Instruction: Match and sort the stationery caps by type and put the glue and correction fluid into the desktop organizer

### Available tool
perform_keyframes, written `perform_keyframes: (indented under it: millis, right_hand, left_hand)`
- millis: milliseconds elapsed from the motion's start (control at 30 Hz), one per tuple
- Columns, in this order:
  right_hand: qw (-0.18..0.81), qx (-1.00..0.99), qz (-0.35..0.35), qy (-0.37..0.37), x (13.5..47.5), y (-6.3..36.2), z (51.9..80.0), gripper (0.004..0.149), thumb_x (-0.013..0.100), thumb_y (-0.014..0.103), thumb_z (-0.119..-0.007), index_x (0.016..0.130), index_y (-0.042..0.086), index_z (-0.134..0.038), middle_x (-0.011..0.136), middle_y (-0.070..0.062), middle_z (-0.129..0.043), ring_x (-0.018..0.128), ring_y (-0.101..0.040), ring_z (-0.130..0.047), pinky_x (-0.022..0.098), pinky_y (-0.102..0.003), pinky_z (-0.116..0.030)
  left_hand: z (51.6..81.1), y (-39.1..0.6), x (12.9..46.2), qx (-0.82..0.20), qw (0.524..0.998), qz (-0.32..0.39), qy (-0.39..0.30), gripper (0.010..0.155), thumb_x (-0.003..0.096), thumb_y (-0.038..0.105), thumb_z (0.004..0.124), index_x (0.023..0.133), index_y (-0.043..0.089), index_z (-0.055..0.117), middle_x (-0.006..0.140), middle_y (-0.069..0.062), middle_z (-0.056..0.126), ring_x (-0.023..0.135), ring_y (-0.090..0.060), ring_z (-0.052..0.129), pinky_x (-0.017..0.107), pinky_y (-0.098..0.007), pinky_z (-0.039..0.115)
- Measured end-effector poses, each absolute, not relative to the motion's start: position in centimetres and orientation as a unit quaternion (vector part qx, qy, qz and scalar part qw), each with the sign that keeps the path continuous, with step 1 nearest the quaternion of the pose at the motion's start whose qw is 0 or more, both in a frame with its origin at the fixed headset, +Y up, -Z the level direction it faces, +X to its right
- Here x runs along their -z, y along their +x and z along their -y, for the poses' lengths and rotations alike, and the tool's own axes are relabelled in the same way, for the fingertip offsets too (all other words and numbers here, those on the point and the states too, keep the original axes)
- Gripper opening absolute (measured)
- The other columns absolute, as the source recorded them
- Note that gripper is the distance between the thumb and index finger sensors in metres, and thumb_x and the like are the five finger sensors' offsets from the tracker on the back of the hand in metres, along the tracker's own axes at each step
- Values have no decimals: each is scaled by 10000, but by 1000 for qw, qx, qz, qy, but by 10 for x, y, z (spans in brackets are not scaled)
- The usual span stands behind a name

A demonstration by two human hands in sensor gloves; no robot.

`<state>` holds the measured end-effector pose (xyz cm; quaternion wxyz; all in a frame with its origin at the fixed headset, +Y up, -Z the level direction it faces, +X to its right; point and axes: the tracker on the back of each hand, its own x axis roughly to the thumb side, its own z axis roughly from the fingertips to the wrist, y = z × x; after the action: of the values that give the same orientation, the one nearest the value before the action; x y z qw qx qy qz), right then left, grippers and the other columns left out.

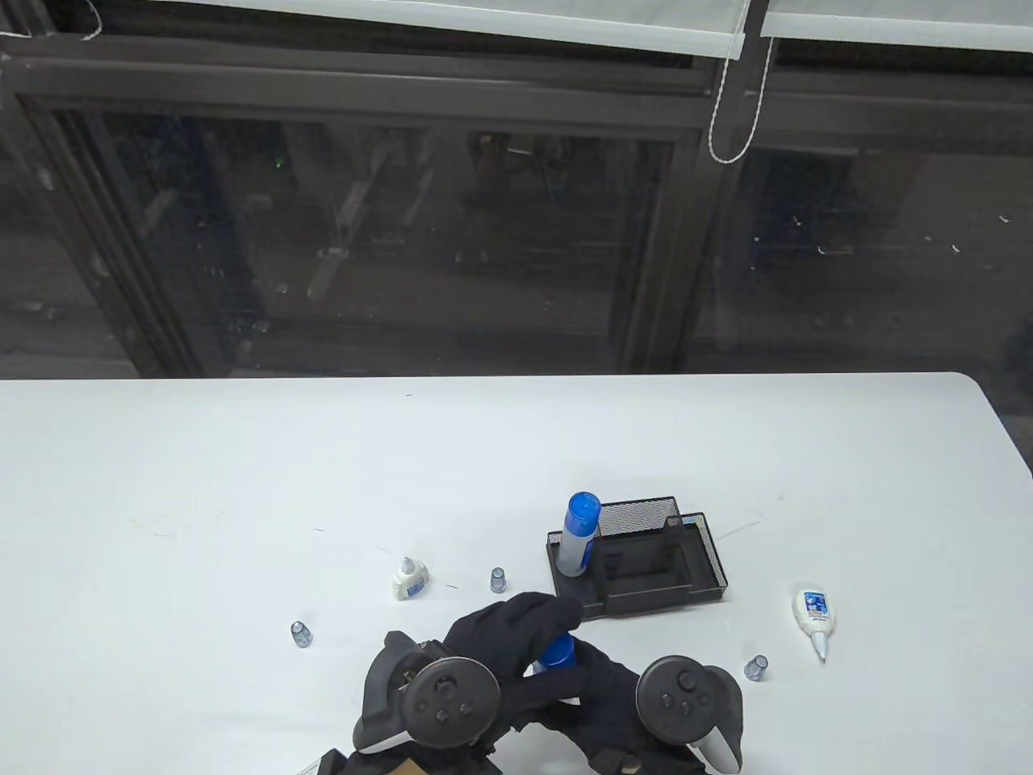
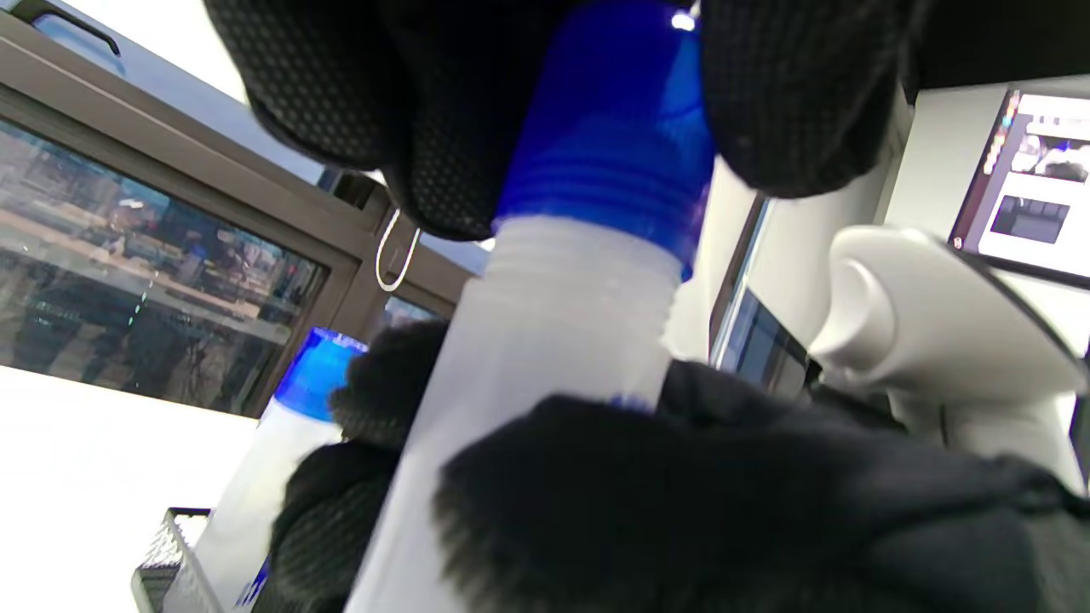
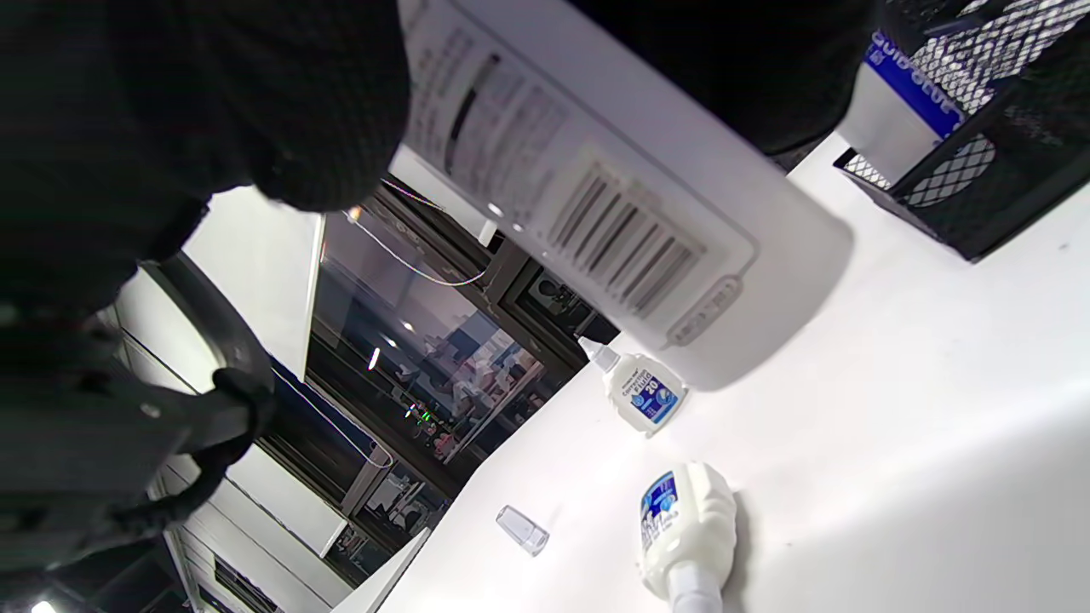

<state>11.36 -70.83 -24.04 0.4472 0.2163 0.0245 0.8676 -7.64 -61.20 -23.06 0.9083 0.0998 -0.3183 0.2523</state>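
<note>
Both hands meet at the table's near edge around one glue bottle (image 1: 542, 667) (image 2: 545, 358). My left hand (image 1: 524, 630) curls its fingers (image 2: 383, 102) over the bottle's blue cap (image 1: 555, 651) (image 2: 613, 145). The right hand (image 1: 589, 684) (image 2: 724, 502) grips the white body, whose barcode label (image 3: 596, 213) fills the right wrist view. A second glue bottle (image 1: 579, 533) (image 2: 289, 443) stands capped in the left compartment of the black mesh organizer (image 1: 702, 565) (image 3: 1005, 170). One correction fluid bottle (image 1: 410, 579) stands to the left. Another (image 1: 813, 613) lies at the right with its nozzle bare.
Three small clear caps lie loose on the white table: one (image 1: 498, 580) beside the organizer, one (image 1: 301, 633) at the left, one (image 1: 756, 667) at the right. The right wrist view shows two correction fluid bottles (image 3: 643, 396) (image 3: 685, 528) and a clear cap (image 3: 522, 529).
</note>
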Motion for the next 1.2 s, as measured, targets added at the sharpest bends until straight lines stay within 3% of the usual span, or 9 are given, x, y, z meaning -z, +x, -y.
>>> perform_keyframes:
  millis: [200,433,567,633,800,967,1033,1100,1200]
  right_hand:
    - [448,-868,-22,216,241,115,709,695,432,445,-887,1027,191,-634,983,-118,-793,850,-377,-854,657,-550,-694]
    - [441,-871,-23,216,241,114,710,695,432,443,-888,1027,188,-634,980,-118,-796,848,-379,-854,656,-552,-694]
    - [432,-874,-24,220,241,113,711,695,431,440,-888,1026,188,-633,983,-117,-793,851,-380,-852,657,-553,-693]
    - [436,-873,-24,218,241,113,710,694,433,443,-886,1027,193,-630,986,-115,-790,854,-378,-851,659,-551,-691]
    - [440,-872,-17,213,241,115,710,695,430,443,-889,1025,193,-633,985,-115,-793,853,-380,-856,657,-553,-697]
    - [427,-879,-18,212,243,114,712,692,432,437,-891,1025,189,-635,985,-118,-793,855,-381,-853,659,-550,-693]
    - [435,-875,-20,212,243,114,712,695,432,439,-889,1027,190,-632,987,-117,-791,855,-380,-852,660,-549,-693]
    - [438,-873,-22,214,243,113,711,695,434,443,-887,1028,193,-628,989,-112,-789,858,-375,-851,664,-546,-691]
    - [432,-876,-14,214,242,114,711,695,429,439,-892,1026,190,-636,986,-115,-793,856,-380,-851,661,-550,-692]
  left_hand:
    - [608,-71,232,-209,882,422,-12,665,601,363,713,1182,198,432,1238,-167,525,1093,-380,759,728,-558,713]
    - [608,-74,228,-200,914,338,101,661,522,566,771,1094,258,646,1062,-80,811,828,-239,987,626,-471,816]
    - [604,-69,226,-146,890,431,-17,644,605,320,686,1184,179,440,1237,-189,512,1108,-401,731,720,-581,720]
    - [609,-69,227,-151,899,410,14,705,605,426,684,1197,176,393,1252,-205,447,1137,-427,651,731,-598,687]
    - [613,-70,224,-162,922,322,142,723,503,668,702,1087,247,635,1006,-58,832,727,-167,1005,586,-432,841]
    - [609,-64,225,-143,899,414,-3,617,608,349,678,1177,239,468,1232,-175,544,1077,-404,775,703,-555,747]
    - [613,-63,225,-146,909,389,20,669,608,443,681,1190,255,410,1247,-191,480,1102,-405,717,718,-558,711]
    - [620,-61,222,-134,930,319,124,848,507,659,705,1175,195,463,1178,-169,613,955,-301,870,670,-507,764]
    - [620,-57,218,-116,932,308,149,680,551,631,664,1096,228,610,1023,-84,801,745,-199,997,584,-437,837]
